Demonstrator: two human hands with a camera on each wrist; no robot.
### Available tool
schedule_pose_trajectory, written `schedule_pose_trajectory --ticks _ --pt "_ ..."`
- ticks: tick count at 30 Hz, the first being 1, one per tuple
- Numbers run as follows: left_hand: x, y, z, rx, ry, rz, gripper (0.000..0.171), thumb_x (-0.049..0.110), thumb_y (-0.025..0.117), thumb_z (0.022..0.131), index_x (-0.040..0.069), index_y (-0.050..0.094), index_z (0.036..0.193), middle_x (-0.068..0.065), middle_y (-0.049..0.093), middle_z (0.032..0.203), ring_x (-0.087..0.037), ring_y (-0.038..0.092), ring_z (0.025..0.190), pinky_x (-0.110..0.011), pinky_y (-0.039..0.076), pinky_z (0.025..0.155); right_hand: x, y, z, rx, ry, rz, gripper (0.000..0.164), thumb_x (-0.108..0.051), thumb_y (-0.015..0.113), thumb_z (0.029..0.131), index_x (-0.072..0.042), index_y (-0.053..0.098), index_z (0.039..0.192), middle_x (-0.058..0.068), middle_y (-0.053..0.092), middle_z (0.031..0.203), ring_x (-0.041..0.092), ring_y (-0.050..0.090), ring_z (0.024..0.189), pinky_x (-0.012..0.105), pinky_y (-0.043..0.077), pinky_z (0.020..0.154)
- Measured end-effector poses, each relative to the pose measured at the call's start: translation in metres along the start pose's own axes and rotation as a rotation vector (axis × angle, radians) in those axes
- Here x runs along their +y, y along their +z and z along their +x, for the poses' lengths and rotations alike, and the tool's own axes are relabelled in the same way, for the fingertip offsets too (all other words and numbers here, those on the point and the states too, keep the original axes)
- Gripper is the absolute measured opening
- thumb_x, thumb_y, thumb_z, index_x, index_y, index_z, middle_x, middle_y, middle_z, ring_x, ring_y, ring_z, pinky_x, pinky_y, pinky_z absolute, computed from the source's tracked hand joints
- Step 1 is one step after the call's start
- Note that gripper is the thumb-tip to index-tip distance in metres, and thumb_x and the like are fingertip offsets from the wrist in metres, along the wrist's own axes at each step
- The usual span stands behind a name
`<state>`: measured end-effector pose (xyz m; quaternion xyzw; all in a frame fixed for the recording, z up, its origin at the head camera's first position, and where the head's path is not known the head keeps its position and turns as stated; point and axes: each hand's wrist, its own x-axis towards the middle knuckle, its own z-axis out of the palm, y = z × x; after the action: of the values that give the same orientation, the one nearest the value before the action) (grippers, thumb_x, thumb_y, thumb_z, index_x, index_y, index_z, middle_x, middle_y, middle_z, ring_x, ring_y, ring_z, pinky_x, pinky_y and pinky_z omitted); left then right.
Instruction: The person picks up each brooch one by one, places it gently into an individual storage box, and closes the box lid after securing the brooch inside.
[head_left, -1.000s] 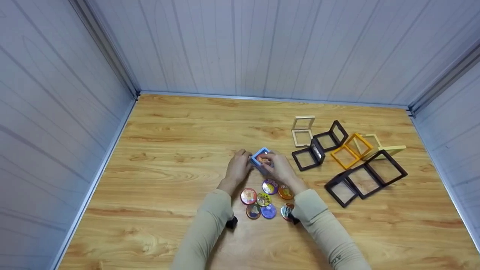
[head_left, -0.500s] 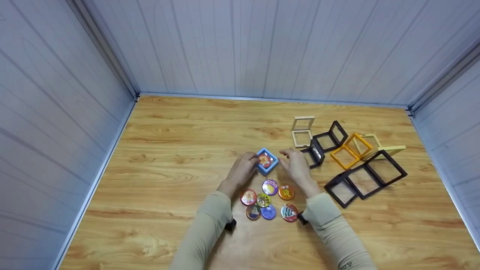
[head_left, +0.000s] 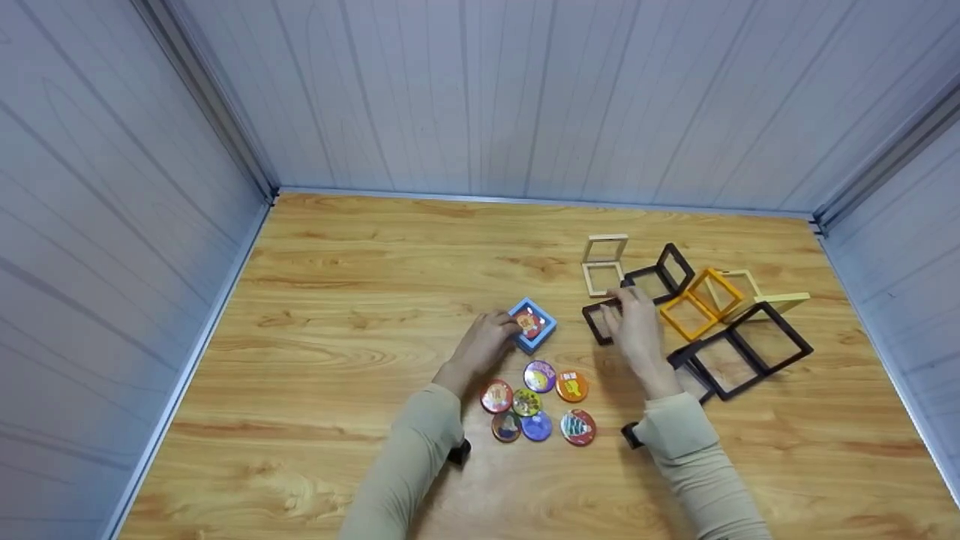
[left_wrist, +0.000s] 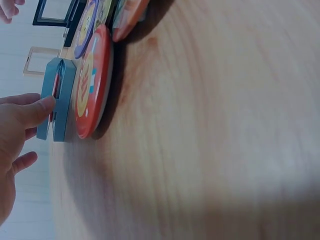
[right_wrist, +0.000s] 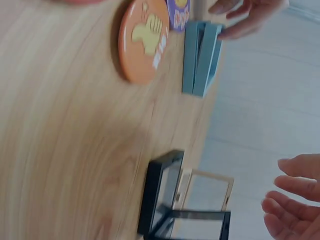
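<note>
A small blue square display frame (head_left: 532,325), its two halves slightly apart, lies on the table with a red round badge (head_left: 528,322) inside. My left hand (head_left: 486,341) pinches its left corner; in the left wrist view the thumb (left_wrist: 42,109) lies across the gap between the halves. To the right, my right hand (head_left: 636,330) hovers over an open black display frame (head_left: 596,324), fingers loosely bent and holding nothing. In the right wrist view that black frame (right_wrist: 159,187) stands apart from the fingers. The hand partly hides it in the head view.
Several round badges lie in front of the blue frame, among them an orange one (head_left: 572,386) and a red tree badge (head_left: 578,427). More open frames stand at right: cream (head_left: 602,278), orange (head_left: 688,315), yellow (head_left: 784,301) and a long black one (head_left: 739,352). Panel walls (head_left: 480,97) enclose the table.
My right hand has left the blue frame and moved right, over the black frame. My left hand has shifted slightly onto the blue frame's corner and stays there.
</note>
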<state>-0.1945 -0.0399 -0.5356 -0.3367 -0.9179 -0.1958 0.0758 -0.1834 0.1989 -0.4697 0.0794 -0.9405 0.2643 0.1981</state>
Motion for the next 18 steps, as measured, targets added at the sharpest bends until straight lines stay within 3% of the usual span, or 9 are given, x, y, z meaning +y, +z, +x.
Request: schedule_pose_trajectory --ticks 6,12,18 --pt "0.000 0.001 -0.001 0.019 0.000 0.013 0.016 0.009 0.057 0.083 0.007 0.068 0.096 -0.006 0.062 0.100 -0.021 0.050 0.099 -0.034 0.038 0.087 0.012 -0.008 -0.002 -0.029 0.063 -0.050 0.034 -0.008 0.067 0.077 0.007 0.058 0.105 0.026 0.053 0.100 0.039 0.052 0.091 0.047 0.045 0.071" --pt "-0.003 0.000 -0.005 0.017 0.022 -0.018 0.017 0.006 0.056 0.084 0.006 0.068 0.095 -0.007 0.061 0.096 -0.020 0.051 0.095 -0.032 0.039 0.084 0.021 -0.012 -0.003 -0.056 0.088 -0.167 0.038 -0.008 0.069 0.074 0.011 0.056 0.104 0.029 0.052 0.100 0.043 0.050 0.090 0.051 0.043 0.072" --pt "-0.008 -0.003 -0.011 0.060 0.050 -0.075 0.015 0.002 0.058 0.081 0.005 0.070 0.090 -0.006 0.062 0.090 -0.019 0.053 0.086 -0.029 0.042 0.078 0.029 -0.015 -0.003 -0.131 0.134 -0.250 0.037 -0.009 0.069 0.074 0.014 0.054 0.098 0.030 0.052 0.096 0.045 0.052 0.085 0.053 0.043 0.065"
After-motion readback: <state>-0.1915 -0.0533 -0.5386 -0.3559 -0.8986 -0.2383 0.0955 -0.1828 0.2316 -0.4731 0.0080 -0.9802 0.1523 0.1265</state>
